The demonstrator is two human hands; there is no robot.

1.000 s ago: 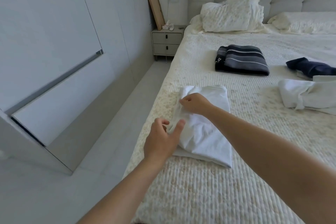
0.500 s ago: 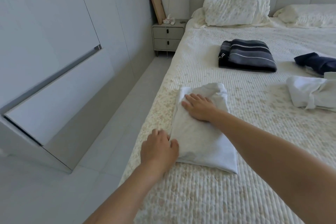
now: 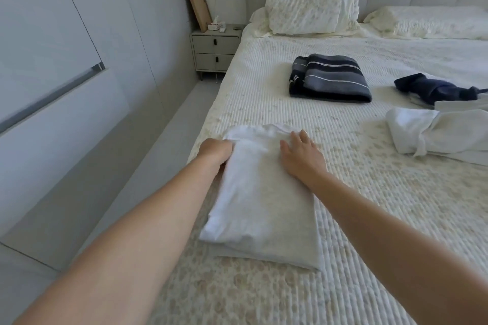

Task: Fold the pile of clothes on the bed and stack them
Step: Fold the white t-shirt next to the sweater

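Quilted bed [image 3: 343,192], left hand [image 3: 215,152] now further up, fingers closed on folded white garment [image 3: 261,208] edge, right hand [image 3: 301,157] flat, open atop it

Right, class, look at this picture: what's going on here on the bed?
A person is folding laundry on a bed. Both hands are on a folded white garment near the bed's edge: the left hand grips its far left corner, and the right hand lies flat on top. Farther up sits a folded striped garment. To the right lie a dark blue item and white clothes, still unfolded.
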